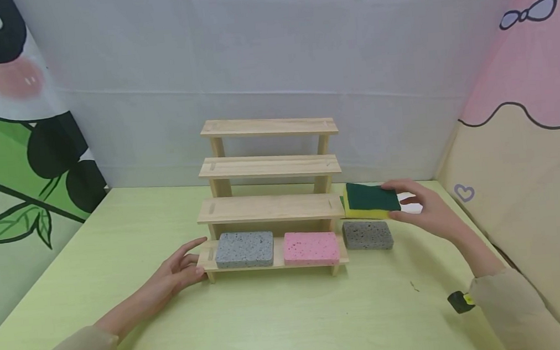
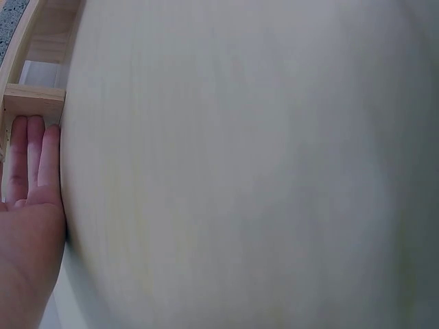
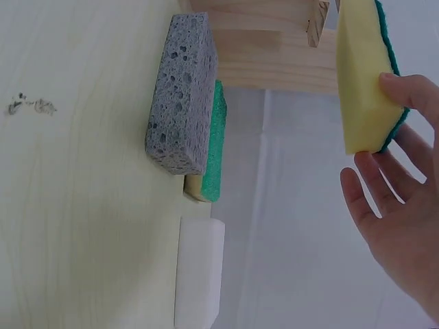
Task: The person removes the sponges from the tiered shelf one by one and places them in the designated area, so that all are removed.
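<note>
Showing one four-tiered wooden step shelf (image 1: pixel 274 209) on a pale green table (image 1: pixel 272 320), with two hands at work; sponges counted across the views: one light grey sponge (image 1: pixel 244 249) and one pink sponge (image 1: pixel 311 248) side by side on the lowest tier; one dark grey sponge (image 1: pixel 367 234) on the table just right of the shelf; one green-and-yellow scouring sponge (image 1: pixel 371 200) held in the air; a second green-and-yellow sponge (image 3: pixel 208 151) lying on the table behind the dark grey one, seen in the right wrist view; one white block (image 3: pixel 199 271) on the table beside that pair; six pieces in all. Held sponge: a flat rectangular pad, dark green abrasive layer on top, thicker yellow foam beneath, edges clean; it sits level, off the table, just right of the shelf's second tier and above the dark grey sponge. Right hand (image 1: pixel 425 212): thumb and fingers pinch the right end of the held sponge, the remaining fingers loosely spread. Left hand (image 1: pixel 180 268): fingers straight and relaxed, holding nothing; palm lying on the table, fingertips (image 2: pixel 31 147) touching the near left leg of the shelf. Upper three tiers bare wood. Backdrop: white sheet at the far side, panda print (image 1: pixel 9 110) at left, pink cartoon print (image 1: pixel 538 35) at right.
</note>
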The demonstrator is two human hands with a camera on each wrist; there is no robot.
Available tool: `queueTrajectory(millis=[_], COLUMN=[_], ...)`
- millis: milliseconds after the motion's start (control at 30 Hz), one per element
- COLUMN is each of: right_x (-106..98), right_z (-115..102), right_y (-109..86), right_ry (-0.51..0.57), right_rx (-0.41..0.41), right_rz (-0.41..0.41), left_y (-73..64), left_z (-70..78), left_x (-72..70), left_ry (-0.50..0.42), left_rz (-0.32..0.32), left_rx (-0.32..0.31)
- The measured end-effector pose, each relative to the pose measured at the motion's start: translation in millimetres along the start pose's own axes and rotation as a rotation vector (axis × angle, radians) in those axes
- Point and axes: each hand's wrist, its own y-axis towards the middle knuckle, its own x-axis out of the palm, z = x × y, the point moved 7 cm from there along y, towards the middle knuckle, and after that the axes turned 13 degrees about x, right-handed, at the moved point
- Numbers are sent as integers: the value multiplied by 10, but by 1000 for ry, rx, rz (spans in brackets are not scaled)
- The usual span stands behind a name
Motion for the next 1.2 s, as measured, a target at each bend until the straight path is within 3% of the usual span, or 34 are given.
queueTrajectory(millis=[367,833,1200], right_x=[-92,-168,-269], right_z=[227,577,971], right_y=[-121,-214,-266], right_ry=[18,41,38], right_rx=[15,36,128], right_rz=[30,5,-22], left_y=[-4,-10,3], left_z=[1,28,1], left_x=[0,17,11], left_ry=[7,-6,-30], left_rz=[0,-1,-4], left_rx=[-2,9,23])
